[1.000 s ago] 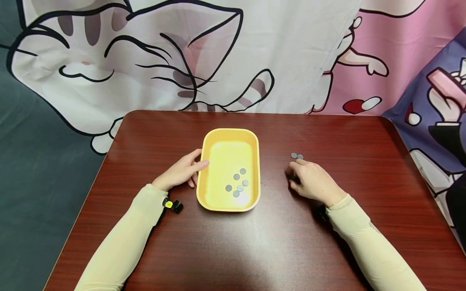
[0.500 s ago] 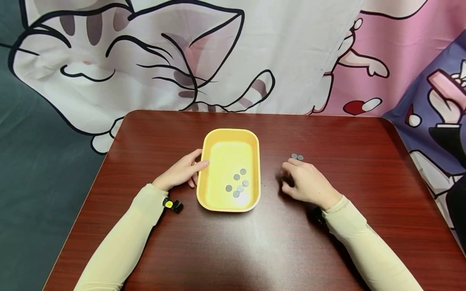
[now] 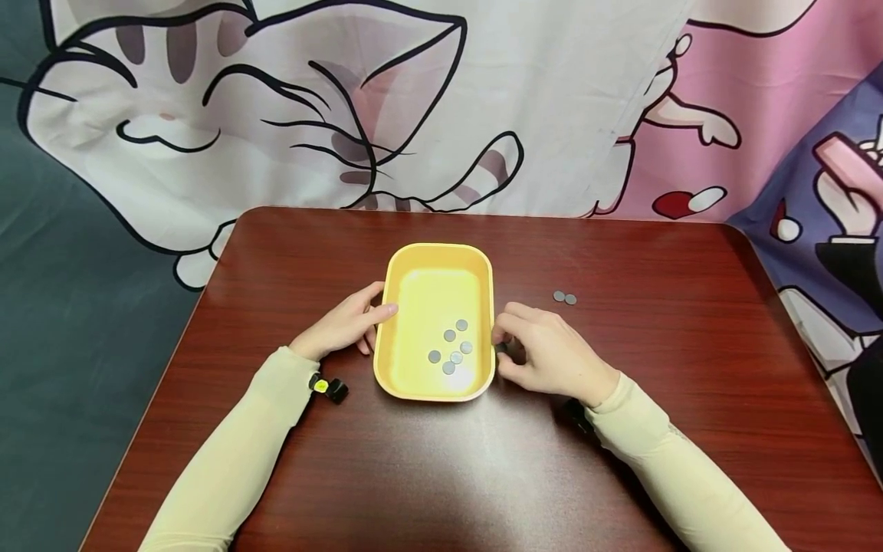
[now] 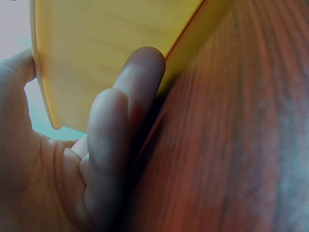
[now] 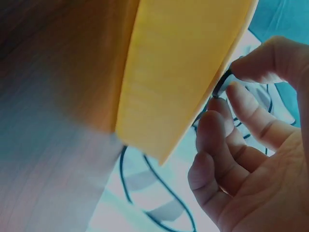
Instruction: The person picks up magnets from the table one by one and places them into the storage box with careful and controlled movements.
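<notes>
A yellow rectangular tray lies on the table, with several small grey coins in its nearer half. My left hand grips the tray's left side, thumb over the rim and fingers against the outer wall, as the left wrist view also shows. Beside the right rim is my right hand. Between its thumb and fingertip it pinches a coin, seen nearly edge-on in the right wrist view, close to the tray's rim.
Two more coins lie side by side on the brown wooden table, beyond my right hand. Behind the table's far edge hangs a curtain with cartoon figures. A dark object stands at the far right.
My right hand has moved left across the table from near the two loose coins to the tray's right rim, carrying a coin. The left hand and the tray stay in place.
</notes>
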A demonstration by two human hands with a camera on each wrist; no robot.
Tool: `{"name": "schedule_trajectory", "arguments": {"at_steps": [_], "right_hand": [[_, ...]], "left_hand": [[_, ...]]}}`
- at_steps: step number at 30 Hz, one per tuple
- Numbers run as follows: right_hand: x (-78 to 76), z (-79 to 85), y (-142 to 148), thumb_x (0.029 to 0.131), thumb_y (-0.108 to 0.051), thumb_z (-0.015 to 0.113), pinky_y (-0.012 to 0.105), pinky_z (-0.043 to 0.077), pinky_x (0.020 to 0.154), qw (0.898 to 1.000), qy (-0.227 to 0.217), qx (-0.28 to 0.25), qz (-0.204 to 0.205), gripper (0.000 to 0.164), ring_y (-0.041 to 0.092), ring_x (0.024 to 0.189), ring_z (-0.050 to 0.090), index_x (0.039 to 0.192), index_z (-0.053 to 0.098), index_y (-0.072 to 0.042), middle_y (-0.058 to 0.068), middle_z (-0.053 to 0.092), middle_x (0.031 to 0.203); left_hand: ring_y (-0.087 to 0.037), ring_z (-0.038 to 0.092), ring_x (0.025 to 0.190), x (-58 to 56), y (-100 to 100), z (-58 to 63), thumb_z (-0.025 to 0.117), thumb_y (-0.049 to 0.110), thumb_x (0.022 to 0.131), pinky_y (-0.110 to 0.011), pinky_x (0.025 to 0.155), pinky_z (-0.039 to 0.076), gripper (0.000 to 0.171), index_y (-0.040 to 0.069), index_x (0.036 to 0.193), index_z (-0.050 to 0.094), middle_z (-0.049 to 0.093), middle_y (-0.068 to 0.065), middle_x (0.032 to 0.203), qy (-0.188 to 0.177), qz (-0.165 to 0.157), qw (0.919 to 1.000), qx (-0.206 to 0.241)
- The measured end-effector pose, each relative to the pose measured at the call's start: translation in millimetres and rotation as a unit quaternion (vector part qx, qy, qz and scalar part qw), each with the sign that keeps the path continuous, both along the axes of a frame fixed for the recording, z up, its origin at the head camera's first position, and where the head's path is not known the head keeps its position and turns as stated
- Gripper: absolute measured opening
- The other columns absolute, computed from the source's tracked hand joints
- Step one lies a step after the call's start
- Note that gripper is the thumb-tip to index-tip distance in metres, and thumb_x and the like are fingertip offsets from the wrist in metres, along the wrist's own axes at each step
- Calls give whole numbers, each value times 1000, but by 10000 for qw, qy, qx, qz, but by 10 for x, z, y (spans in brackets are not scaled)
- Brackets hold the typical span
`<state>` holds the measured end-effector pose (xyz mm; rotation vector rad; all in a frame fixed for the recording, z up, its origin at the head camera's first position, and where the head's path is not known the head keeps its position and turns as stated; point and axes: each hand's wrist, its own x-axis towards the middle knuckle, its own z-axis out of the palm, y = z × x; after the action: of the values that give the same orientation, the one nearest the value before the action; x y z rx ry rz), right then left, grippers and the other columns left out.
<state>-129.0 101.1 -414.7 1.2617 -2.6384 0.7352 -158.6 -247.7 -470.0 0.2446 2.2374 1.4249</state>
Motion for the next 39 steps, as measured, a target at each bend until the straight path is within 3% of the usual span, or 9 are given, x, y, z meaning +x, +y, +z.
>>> {"name": "schedule_trajectory", "arguments": {"at_steps": [8, 12, 17, 24, 30, 39], "right_hand": [[77, 18, -242, 72, -14, 65, 20, 41, 59, 9988, 27, -97, 481, 13, 3, 62, 46, 83, 60, -19, -9, 52, 81], [99, -7, -324, 72, -14, 65, 23, 42, 62, 9975, 243, -80, 651, 13, 4, 65, 43, 83, 60, -18, -7, 53, 80], [95, -31, -399, 72, -13, 66, 23, 42, 65, 9964, 323, -49, 778, 13, 6, 67, 42, 82, 59, -18, -9, 49, 77], [82, -48, -421, 70, -12, 67, 22, 41, 63, 9967, 238, 34, 769, 15, 5, 65, 43, 80, 59, -18, -7, 51, 75], [82, -49, -435, 71, -13, 67, 24, 42, 64, 9968, 184, 121, 773, 14, 6, 65, 44, 80, 58, -17, -4, 54, 75], [76, -63, -442, 69, -13, 68, 23, 43, 63, 9965, 240, 143, 784, 15, 6, 66, 45, 82, 61, -18, -7, 53, 78]], "left_hand": [[-39, 65, 58, -4, -4, 46, 52, 43, 99, -50, 49, 56, 51, 28, 145, 34, 68, -15, 73, -189, -49, 9998, -61], [-36, 65, 57, -6, -23, -11, 53, 48, 97, -48, 47, 56, 54, 33, 145, 33, 69, -15, 74, -131, -49, 9999, -29], [-34, 65, 55, -10, -20, -1, 52, 47, 98, -46, 46, 55, 52, 31, 144, 35, 68, -15, 73, -57, -84, 9999, 25], [-33, 65, 54, -13, 7, 6, 54, 55, 94, -47, 46, 55, 55, 28, 140, 38, 68, -14, 72, 7, -115, 9999, 60], [-34, 65, 54, -18, 9, 10, 53, 51, 96, -46, 46, 55, 49, 29, 137, 40, 68, -15, 72, -18, -78, 10000, 41], [-38, 65, 57, -10, 5, 27, 51, 48, 98, -50, 47, 55, 53, 28, 144, 35, 69, -14, 74, -162, -106, 9997, 125]]}}
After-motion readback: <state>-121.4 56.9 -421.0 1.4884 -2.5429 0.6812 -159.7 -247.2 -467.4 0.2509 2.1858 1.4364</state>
